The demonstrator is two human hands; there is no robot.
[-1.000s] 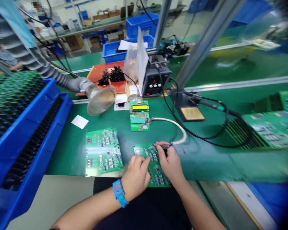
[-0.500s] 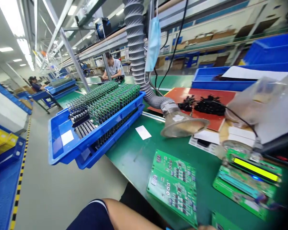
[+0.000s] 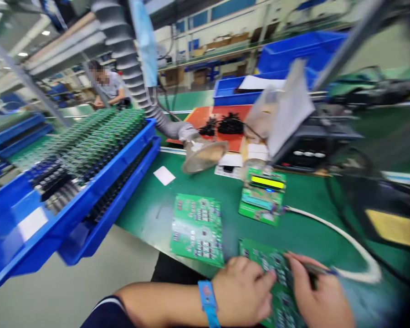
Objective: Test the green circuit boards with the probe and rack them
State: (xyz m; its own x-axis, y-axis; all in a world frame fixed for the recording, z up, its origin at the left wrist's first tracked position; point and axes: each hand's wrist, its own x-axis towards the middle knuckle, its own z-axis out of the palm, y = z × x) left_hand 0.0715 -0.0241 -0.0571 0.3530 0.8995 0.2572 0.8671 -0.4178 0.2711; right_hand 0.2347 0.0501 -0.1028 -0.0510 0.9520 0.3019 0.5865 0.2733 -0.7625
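My left hand, with a blue wristband, rests curled on a green circuit board at the table's near edge and holds it down. My right hand pinches a thin pen-like probe over the same board. A white cable runs from the probe to a small green tester board with a lit yellow display. A second green circuit board lies flat to the left of my hands.
Blue trays packed with upright circuit boards stand at the left. A grey fume hose with a funnel hangs over the table. A black soldering station, a red mat with black parts and a distant person are behind.
The view has swung back right and down from the trays. Both hands, out of sight half a second ago, show again on the near board with the probe.
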